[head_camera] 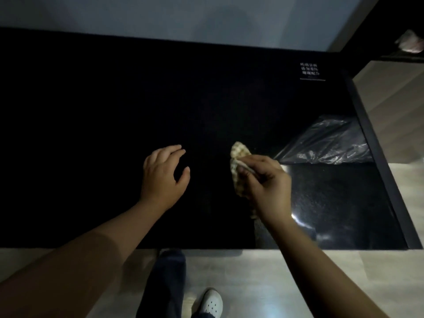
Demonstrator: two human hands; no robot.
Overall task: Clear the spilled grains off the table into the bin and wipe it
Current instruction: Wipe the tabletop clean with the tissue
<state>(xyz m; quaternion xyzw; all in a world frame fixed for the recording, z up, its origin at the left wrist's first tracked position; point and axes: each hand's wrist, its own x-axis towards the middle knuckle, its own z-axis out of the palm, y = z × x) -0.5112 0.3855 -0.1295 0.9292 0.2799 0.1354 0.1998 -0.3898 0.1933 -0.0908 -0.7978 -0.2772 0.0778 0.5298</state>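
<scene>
Looks like the wiping step (no grains discernible on the dark surface (pixel 91 111)). Pinches the checked cloth (pixel 238 150) between thumb and fingers of the clamped right grip (pixel 263 180), low over the surface beside the bin liner (pixel 325 143). Leaves the left grip (pixel 164 173) spread and empty. Calls next for pressing the cloth flat and sweeping.

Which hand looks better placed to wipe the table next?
Probably the right hand: it grips the checked cloth over the black table. The left hand is open, fingers spread, holding nothing.
</scene>
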